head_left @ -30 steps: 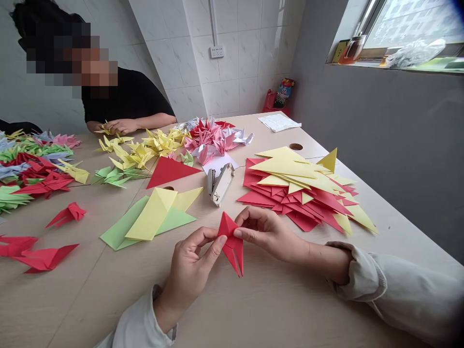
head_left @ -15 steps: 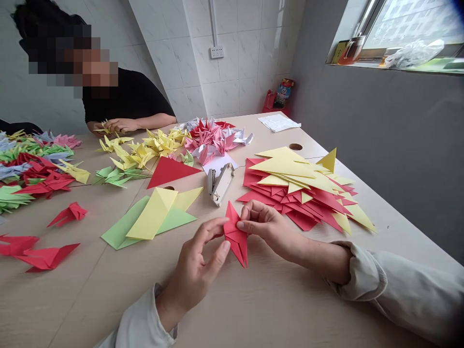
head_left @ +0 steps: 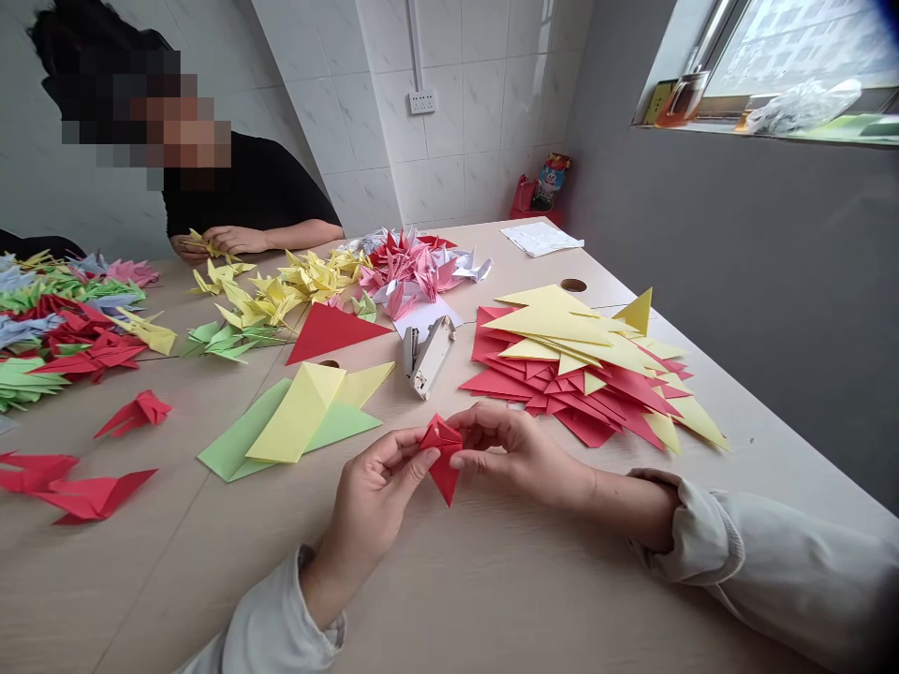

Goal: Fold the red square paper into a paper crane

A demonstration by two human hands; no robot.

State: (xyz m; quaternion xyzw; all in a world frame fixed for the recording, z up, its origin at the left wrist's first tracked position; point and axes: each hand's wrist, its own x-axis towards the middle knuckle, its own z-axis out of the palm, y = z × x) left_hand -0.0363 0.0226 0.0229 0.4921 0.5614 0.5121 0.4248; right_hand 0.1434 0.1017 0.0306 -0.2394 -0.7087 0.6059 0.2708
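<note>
Two hands on one red folded paper (head_left: 444, 459), held up just over the table (head_left: 175, 571), its point hanging below your fingertips. Your L hand (head_left: 372, 510): L fingers (head_left: 404, 454) and thumb pinch the paper's left side. Your R hand (head_left: 523, 459): R fingers (head_left: 478, 435) curled, tips pinching its right side. Stapler (head_left: 427, 358) just above fingers, red/yellow paper stack (head_left: 562, 370) beyond R fingers, green + yellow sheets (head_left: 295, 421) beside L fingers.
</note>
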